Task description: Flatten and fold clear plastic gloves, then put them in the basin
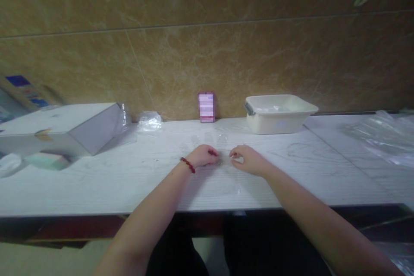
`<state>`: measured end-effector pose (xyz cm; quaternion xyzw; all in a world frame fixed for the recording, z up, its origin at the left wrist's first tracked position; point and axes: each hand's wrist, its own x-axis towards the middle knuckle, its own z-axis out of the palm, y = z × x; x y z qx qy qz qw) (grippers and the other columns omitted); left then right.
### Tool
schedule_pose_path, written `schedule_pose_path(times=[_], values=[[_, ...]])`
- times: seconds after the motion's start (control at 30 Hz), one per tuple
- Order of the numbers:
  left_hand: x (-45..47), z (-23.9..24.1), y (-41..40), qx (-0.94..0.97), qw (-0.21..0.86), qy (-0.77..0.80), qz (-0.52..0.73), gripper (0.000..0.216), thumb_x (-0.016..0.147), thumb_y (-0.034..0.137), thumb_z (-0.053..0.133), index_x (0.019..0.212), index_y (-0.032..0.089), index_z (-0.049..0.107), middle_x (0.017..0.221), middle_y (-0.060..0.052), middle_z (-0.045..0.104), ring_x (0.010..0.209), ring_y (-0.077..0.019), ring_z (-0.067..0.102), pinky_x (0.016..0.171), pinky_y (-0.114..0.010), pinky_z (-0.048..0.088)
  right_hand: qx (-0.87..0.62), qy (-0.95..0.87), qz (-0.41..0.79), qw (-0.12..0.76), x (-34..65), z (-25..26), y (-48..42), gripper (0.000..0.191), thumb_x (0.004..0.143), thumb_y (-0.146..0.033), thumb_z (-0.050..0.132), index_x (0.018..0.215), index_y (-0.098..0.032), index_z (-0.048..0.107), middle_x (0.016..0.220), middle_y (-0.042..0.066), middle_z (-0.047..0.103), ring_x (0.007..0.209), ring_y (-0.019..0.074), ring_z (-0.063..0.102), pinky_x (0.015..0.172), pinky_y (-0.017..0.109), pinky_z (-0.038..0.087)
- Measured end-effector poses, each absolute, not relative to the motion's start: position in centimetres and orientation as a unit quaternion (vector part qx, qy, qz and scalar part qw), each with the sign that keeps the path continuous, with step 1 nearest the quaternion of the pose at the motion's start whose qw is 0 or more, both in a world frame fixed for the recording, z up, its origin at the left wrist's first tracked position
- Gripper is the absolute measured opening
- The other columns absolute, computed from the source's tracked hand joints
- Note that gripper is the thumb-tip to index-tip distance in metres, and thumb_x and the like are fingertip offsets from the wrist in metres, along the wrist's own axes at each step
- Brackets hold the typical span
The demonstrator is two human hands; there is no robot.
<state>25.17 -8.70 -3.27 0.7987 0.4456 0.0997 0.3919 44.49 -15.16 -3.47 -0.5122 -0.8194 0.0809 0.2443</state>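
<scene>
My left hand (204, 156), with a red bead bracelet (188, 164) on its wrist, rests on the white table (129, 181) with its fingers curled in a pinch. My right hand (247, 159) lies close beside it, fingers also pinched. Both hands meet at a thin clear plastic bag (223, 168) that lies flat on the table between and below them. The bag is almost see-through and its edges are hard to make out.
A white plastic tub (278, 114) stands at the back right. A small pink box (206, 107) leans on the brown wall. A large white box (64, 127) sits at the left, crumpled clear plastic (148, 121) beside it. More clear plastic sheets (381, 138) lie far right.
</scene>
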Motion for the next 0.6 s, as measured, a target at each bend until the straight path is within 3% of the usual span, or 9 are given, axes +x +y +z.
schedule_pose_path(times=[0.37, 0.6], values=[[24.82, -2.57, -8.78, 0.852, 0.293, 0.425, 0.089, 0.034, 0.059, 0.026, 0.054, 0.091, 0.016, 0.062, 0.072, -0.001, 0.062, 0.063, -0.0132, 0.054, 0.056, -0.020, 0.039, -0.510, -0.829, 0.101, 0.204, 44.54, -3.66, -15.20, 0.029, 0.065, -0.035, 0.056, 0.089, -0.020, 0.058, 0.080, 0.005, 0.056, 0.078, 0.0166, 0.049, 0.072, 0.029, 0.035], [24.46, -2.39, -8.75, 0.855, 0.284, 0.427, 0.075, 0.038, 0.059, 0.026, 0.054, 0.095, 0.016, 0.061, 0.068, -0.001, 0.062, 0.062, -0.0133, 0.054, 0.058, -0.020, 0.039, -0.507, -0.833, 0.112, 0.189, 44.75, -3.76, -15.11, 0.038, 0.065, -0.043, 0.055, 0.096, -0.022, 0.056, 0.085, 0.006, 0.055, 0.081, 0.0176, 0.049, 0.073, 0.031, 0.035]])
